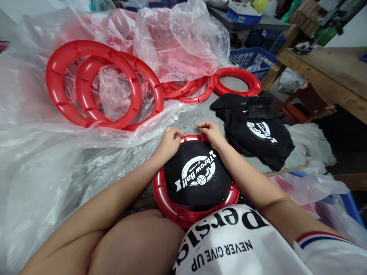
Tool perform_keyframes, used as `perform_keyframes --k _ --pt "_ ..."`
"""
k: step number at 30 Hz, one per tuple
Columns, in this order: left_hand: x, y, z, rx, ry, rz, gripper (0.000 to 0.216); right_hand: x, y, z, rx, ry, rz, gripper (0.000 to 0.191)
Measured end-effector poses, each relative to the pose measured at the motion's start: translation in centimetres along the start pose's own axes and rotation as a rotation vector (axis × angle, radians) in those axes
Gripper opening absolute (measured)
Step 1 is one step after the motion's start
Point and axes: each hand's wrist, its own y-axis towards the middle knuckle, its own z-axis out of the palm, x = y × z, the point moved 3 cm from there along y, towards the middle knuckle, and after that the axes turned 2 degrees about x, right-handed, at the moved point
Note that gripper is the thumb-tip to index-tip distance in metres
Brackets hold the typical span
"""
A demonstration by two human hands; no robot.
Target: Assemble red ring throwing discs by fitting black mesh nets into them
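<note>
A red plastic ring [172,208] lies in front of me, near my lap, with a black mesh cover [197,175] printed "Throw Ball" stretched over it. My left hand [169,141] grips the far left edge of the cover and ring, fingers curled. My right hand [210,131] pinches the far right part of the same edge, fingers closed on the fabric. A pile of black covers [255,131] lies just right of my right hand.
Two big red rings [94,82] rest on clear plastic sheeting [43,152] at the left, and several more red rings [237,81] lie farther back. Blue baskets [252,59] and a wooden bench [323,72] stand at the right.
</note>
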Motion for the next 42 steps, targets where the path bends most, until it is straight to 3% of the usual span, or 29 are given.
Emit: perform_keyframes --k 7,12,14,20,25,31,42 --pt "-0.9 -1.8 -0.9 0.071 0.465 0.043 0.011 0.3 -0.7 0.6 0.119 -0.252 -0.051 0.021" --pt "0.1 -1.9 -0.6 0.120 0.407 -0.004 0.012 2.4 -1.8 2.2 0.291 -0.769 -0.376 0.021" --pt "0.5 -1.8 -0.3 0.126 0.355 -0.017 0.012 3.0 -2.2 3.0 0.341 -0.862 -0.453 0.022" --pt "1.1 -1.1 0.2 0.086 0.216 -0.077 0.014 2.0 -1.7 4.4 0.492 -0.805 -0.381 0.016" --pt "1.6 -0.2 0.4 0.061 0.070 -0.165 0.010 0.9 -1.0 4.2 0.467 -0.730 -0.299 0.008" --pt "1.8 -0.6 0.3 -0.016 -0.042 -0.158 0.009 0.5 -0.8 3.9 0.456 -0.532 -0.221 0.004" --pt "1.5 -0.8 -0.1 -0.011 0.043 -0.130 0.011 0.8 -1.0 4.1 0.435 -0.561 -0.228 0.010"
